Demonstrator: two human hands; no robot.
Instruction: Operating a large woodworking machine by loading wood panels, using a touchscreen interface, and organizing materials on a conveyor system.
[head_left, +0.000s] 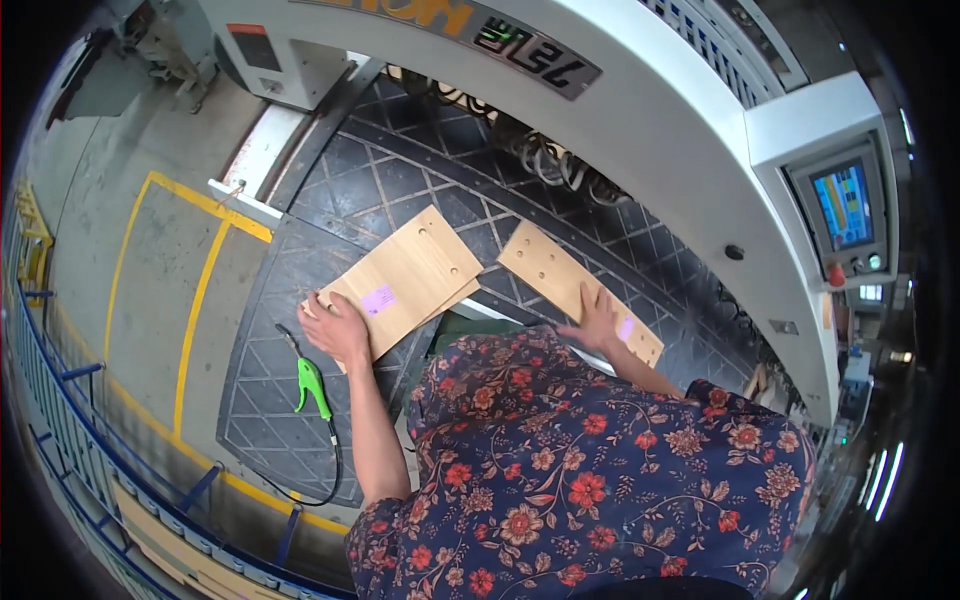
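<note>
A light wooden board [410, 265] with a pink label and a few drilled holes lies slantwise on the dark ribbed machine table. Under its right side the edge of another board [455, 302] shows. My left hand [338, 330] rests over the left end of the upper board, fingers spread. To the right lies a narrower wooden board [545, 268], with several holes and a pink label. My right hand [597, 322] lies on its near half, fingers apart and stretched out. Beside my left forearm is a green air blow gun [312, 388] on a black hose.
A large white machine beam [690, 170] arches over the table's far side, with coiled hoses [545, 160] beneath. At right stands a control panel [845, 205] with a lit screen and red button. Blue railing [100, 455] and yellow floor lines [200, 300] run along the left.
</note>
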